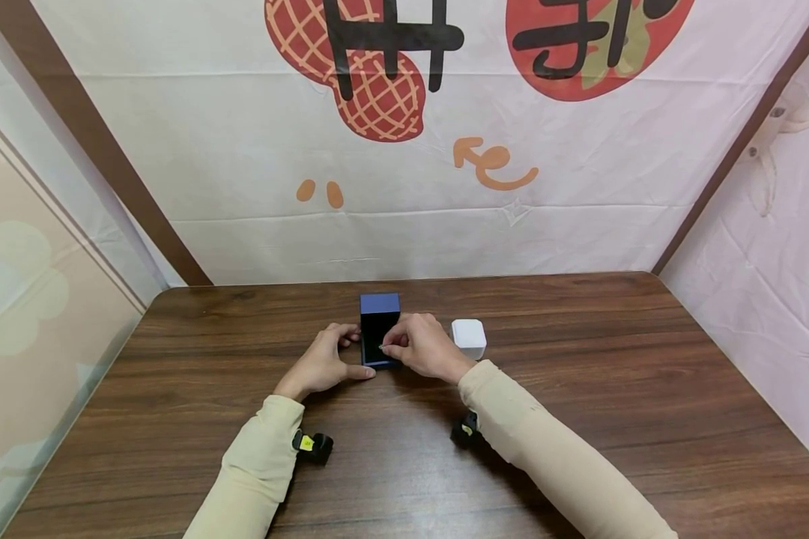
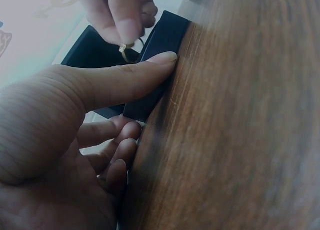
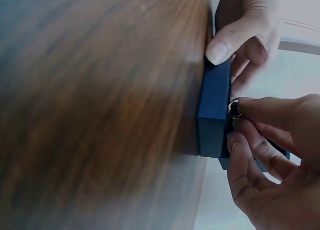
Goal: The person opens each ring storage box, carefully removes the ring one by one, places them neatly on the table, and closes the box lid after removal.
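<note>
Near the middle of the head view, pinches a small gold-coloured ring [image 1: 380, 346] between the thumb and fingertips of the right hand [image 1: 426, 346], at the dark inside of an open blue box [image 1: 380, 303]. Grips that box with the left hand [image 1: 320, 364], with the thumb across its lower edge in the frame and the other fingers bent against its left edge. In the left wrist view, holds the ring at the top, left of centre, just beyond the left thumb; in the right wrist view, right of centre, close by the box's rim. Cannot tell from these angles about contact between ring and lining.

Right of the blue box in the head view, has a white box [image 1: 468, 337] close by the right wrist. Rests both boxes on a brown wood-grain table [image 1: 175, 359], across the lower half. Wears pale sleeves [image 1: 263, 449] and, at each wrist, a black device [image 1: 314, 447]. Faces a whitish sheet [image 1: 243, 150] in the upper half, printed with red and orange shapes and thick black strokes.
</note>
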Tool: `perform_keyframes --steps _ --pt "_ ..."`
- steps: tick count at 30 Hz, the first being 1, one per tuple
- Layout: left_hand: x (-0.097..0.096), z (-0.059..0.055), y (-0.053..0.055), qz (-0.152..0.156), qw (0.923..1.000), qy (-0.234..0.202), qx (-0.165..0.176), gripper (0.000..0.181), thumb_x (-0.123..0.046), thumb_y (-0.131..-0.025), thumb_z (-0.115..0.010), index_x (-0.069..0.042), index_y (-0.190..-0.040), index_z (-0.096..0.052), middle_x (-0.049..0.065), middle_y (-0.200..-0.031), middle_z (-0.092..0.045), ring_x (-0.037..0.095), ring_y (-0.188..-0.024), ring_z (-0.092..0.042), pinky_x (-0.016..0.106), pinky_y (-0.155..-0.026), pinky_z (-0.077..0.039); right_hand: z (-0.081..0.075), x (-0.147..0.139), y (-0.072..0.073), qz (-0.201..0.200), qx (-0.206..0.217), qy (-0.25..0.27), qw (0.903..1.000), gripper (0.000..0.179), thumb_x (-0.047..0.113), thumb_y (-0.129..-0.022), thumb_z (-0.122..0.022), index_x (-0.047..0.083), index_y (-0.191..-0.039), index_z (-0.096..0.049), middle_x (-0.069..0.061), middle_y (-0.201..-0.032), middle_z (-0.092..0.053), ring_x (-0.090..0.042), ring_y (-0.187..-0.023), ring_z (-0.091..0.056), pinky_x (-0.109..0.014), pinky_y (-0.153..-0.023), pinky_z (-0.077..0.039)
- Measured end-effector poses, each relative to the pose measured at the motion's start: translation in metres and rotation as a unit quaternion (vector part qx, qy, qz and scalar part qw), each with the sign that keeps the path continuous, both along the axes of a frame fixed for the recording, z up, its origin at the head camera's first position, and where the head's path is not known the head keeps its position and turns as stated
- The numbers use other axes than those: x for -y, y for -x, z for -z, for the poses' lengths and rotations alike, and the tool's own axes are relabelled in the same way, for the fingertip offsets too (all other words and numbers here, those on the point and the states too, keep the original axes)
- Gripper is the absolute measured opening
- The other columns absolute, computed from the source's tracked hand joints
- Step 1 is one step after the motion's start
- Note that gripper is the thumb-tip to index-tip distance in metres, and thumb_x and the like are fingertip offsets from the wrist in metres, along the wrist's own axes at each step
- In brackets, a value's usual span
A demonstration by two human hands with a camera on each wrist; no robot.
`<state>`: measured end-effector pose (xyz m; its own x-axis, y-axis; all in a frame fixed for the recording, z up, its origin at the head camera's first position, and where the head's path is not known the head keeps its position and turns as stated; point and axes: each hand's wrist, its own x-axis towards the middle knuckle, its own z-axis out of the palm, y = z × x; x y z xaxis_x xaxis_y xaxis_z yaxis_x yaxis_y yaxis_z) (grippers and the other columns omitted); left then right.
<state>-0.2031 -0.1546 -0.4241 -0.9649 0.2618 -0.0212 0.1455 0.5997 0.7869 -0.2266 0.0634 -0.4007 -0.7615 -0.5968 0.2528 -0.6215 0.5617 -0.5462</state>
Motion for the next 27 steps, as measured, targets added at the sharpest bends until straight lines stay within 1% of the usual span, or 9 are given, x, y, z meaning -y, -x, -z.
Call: perform_keyframes --steps 5,9,12,18,23,27 --pt "0.0 0.0 0.0 0.0 1.0 0.001 0.0 0.083 -0.019 -0.078 -0.091 0.009 -0.143 -0.047 0.021 -0.131 -0.053 0.036 -0.119 -0.046 0.053 -0.103 -0.039 -0.008 -0.004 -0.003 -0.02 0.016 0.024 0.9994 0.006 0.011 -0.093 -0.076 0.009 -0.091 -0.081 0.004 -0.088 -0.067 -0.008 -0.07 -0.056 -0.024 -0.063 -0.047" --pt "0.0 0.001 0.001 -0.001 1.0 0.004 -0.001 0.083 -0.02 -0.078 -0.091 0.008 -0.143 -0.048 0.02 -0.131 -0.053 0.036 -0.119 -0.046 0.053 -0.103 -0.039 -0.013 -0.007 -0.009 -0.035 0.023 0.034 0.9985 0.006 0.011 -0.093 -0.076 0.01 -0.09 -0.081 0.005 -0.088 -0.067 -0.008 -0.07 -0.058 -0.024 -0.063 -0.049" --pt "0.0 0.0 0.001 -0.002 1.0 0.006 -0.004 0.082 -0.02 -0.078 -0.091 0.009 -0.142 -0.048 0.02 -0.13 -0.053 0.036 -0.118 -0.046 0.053 -0.104 -0.039 -0.014 -0.01 -0.015 -0.056 0.025 0.034 0.9975 0.005 0.011 -0.092 -0.076 0.01 -0.09 -0.08 0.006 -0.089 -0.067 -0.009 -0.072 -0.06 -0.023 -0.064 -0.05" --pt "0.0 0.001 0.0 -0.006 1.0 0.002 -0.007 0.083 -0.018 -0.077 -0.091 0.01 -0.142 -0.048 0.02 -0.13 -0.053 0.035 -0.118 -0.047 0.052 -0.104 -0.038 -0.009 -0.015 -0.028 -0.092 0.032 0.03 0.9948 0.004 0.009 -0.091 -0.076 0.01 -0.09 -0.08 0.007 -0.087 -0.065 -0.004 -0.074 -0.06 -0.022 -0.066 -0.052" --pt "0.0 0.002 0.0 -0.005 0.9999 0.002 -0.011 0.083 -0.019 -0.076 -0.091 0.009 -0.141 -0.048 0.02 -0.129 -0.054 0.035 -0.118 -0.047 0.052 -0.104 -0.039 -0.003 -0.018 -0.037 -0.108 0.052 0.025 0.9925 0.005 0.008 -0.089 -0.077 0.011 -0.086 -0.079 0.009 -0.082 -0.063 0.0 -0.072 -0.06 -0.019 -0.066 -0.052" --pt "0.0 0.001 0.0 -0.003 1.0 -0.002 -0.007 0.083 -0.019 -0.077 -0.091 0.009 -0.142 -0.048 0.02 -0.131 -0.053 0.036 -0.118 -0.047 0.052 -0.103 -0.039 0.0 -0.019 -0.04 -0.114 0.063 0.011 0.9914 0.006 0.007 -0.088 -0.078 0.012 -0.084 -0.078 0.01 -0.08 -0.063 0.0 -0.072 -0.06 -0.018 -0.066 -0.051"
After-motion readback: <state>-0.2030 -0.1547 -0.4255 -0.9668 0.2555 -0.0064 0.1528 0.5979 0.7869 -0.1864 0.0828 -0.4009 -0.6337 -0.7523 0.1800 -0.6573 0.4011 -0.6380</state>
